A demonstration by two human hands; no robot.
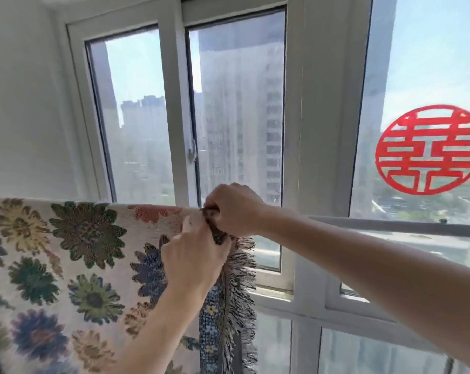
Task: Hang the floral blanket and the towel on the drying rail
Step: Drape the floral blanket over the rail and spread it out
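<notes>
The floral blanket (74, 255), cream with large dark flowers and a fringed right edge, hangs draped over the drying rail (390, 225) across the left half of the view. At its upper right corner, both hands work on the fabric. My left hand (193, 263) pinches the blanket's edge just below the rail. My right hand (235, 209) grips the same corner on top of the rail, fingers curled round a dark fold. The grey rail runs bare to the right of the hands. No towel is in view.
A white-framed window (179, 103) with a latch stands right behind the rail. A red round paper cutout (430, 149) sticks to the right pane. A white wall (20, 90) is on the left. A lower window sill runs beneath the rail.
</notes>
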